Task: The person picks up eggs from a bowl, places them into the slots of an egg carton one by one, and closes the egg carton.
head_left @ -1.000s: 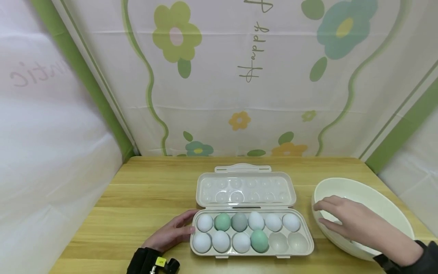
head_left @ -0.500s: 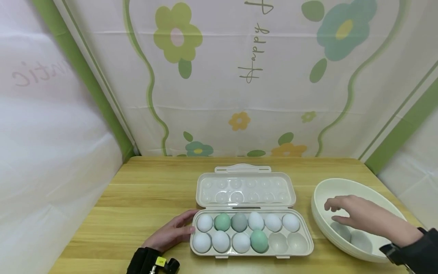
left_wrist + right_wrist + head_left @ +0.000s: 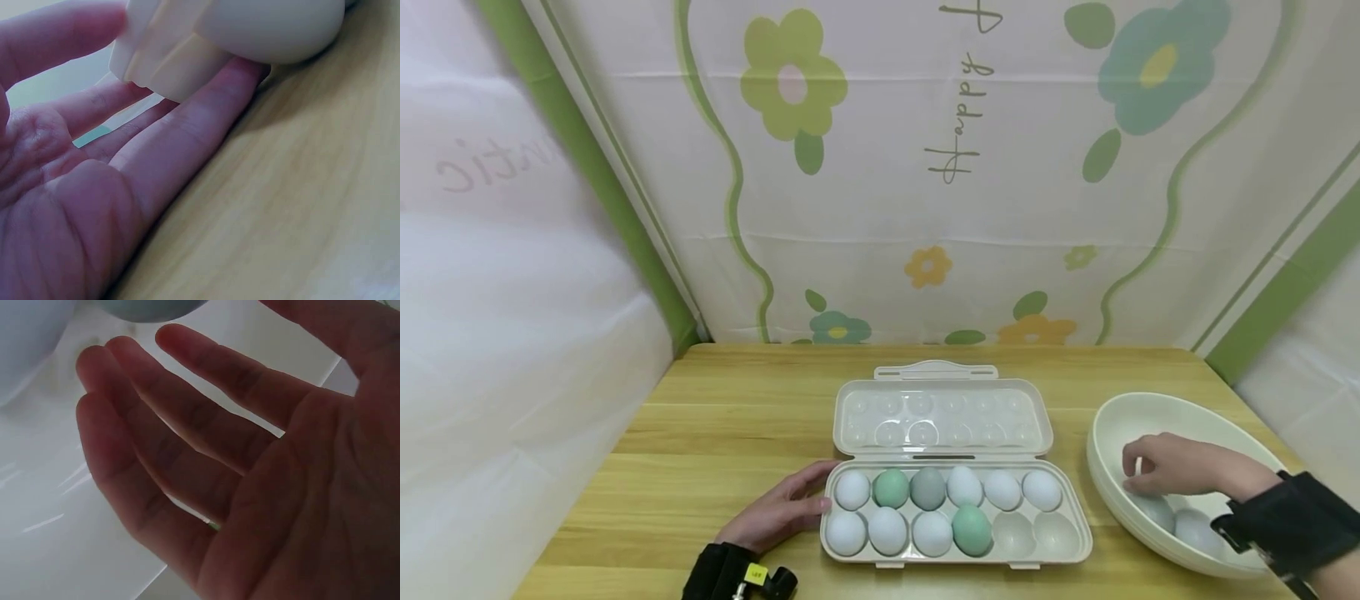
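An egg carton [image 3: 1055,537] with a raised, see-through-looking lid [image 3: 943,421] holds several white eggs, two green ones and a grey one. Two cups at its front right hold no egg. At the left end my left hand [image 3: 772,512] grips it, thumb at the rim and fingers along the side and underneath, as the left wrist view shows. My right hand [image 3: 1183,467] is inside a big cream bowl [image 3: 1101,479], fingers bent loosely downward. A greyish egg [image 3: 1152,510] lies beneath it; in the right wrist view the index fingertip is right by a grey-green egg [image 3: 150,309].
Next to that egg a pale egg [image 3: 1197,531] lies in the bowl. The bowl stands at the right of the wooden table [image 3: 737,417]. Behind the table hangs a flower-printed cloth [image 3: 850,192], and white cloth walls stand on both sides.
My right hand has moved from the bowl's left rim inward and down toward the eggs, its fingers bending more. My left hand has stayed at the carton.
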### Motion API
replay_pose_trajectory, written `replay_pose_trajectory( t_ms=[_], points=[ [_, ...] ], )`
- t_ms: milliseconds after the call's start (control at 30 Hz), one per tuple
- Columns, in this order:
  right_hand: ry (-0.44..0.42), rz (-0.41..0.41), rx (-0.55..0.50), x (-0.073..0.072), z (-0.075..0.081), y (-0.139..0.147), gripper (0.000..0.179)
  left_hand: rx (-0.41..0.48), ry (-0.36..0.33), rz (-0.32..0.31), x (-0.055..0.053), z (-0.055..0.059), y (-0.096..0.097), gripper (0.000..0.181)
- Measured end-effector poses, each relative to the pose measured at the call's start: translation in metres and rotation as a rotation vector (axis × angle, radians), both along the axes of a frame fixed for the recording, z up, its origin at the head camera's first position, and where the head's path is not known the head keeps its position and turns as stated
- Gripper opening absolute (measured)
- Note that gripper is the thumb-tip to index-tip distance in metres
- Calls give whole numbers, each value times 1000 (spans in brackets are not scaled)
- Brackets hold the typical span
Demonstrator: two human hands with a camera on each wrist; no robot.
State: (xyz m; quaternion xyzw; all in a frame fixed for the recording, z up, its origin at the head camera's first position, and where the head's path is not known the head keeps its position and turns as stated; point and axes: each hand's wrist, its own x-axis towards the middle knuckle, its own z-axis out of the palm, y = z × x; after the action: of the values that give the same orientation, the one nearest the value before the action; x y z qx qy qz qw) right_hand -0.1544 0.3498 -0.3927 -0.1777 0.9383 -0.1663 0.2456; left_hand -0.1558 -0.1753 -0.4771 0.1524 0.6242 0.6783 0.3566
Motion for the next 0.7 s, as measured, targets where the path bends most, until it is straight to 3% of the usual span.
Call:
replay_pose_trajectory(
  t_ms=[367,700],
  points=[
    [-103,-150,105,6,0,-13,22,11,10,1,0,-1,0,48],
    [-65,-64,121,3,-4,-12,12,17,10,-1,1,-1,0,49]
  ],
)
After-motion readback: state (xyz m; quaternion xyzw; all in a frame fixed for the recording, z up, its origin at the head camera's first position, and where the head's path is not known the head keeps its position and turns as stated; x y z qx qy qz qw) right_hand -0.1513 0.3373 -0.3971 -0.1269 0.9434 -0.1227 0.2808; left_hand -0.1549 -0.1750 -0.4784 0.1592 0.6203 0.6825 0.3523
